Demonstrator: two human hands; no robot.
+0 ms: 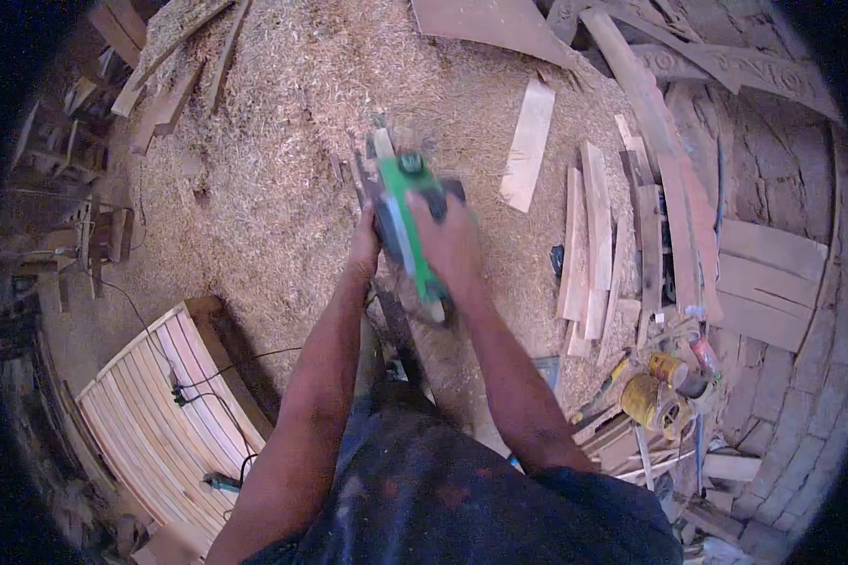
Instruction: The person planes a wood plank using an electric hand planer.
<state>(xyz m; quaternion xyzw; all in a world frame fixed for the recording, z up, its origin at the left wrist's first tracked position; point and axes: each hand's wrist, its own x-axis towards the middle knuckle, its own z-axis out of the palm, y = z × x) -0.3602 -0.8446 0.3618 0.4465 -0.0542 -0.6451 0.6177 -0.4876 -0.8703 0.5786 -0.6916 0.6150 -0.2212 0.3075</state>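
In the head view a green and black electric planer point(404, 221) is blurred by motion, lying along a narrow strip of wood point(383, 143) whose ends show past it. My right hand point(446, 240) is closed over the planer from its right side. Against the planer's left side, my left hand point(364, 247) is closed with the thumb pointing forward; most of its fingers are hidden. A dark narrow beam point(400, 334) runs beneath, towards my legs.
Wood shavings point(273, 132) cover the ground. Cut boards point(589, 240) lie at right, near a pale plank point(530, 146). Yellow rolls point(652, 400) and a bottle point(704, 353) sit lower right. Slatted wood point(170, 405) and a black cable point(240, 363) are at lower left.
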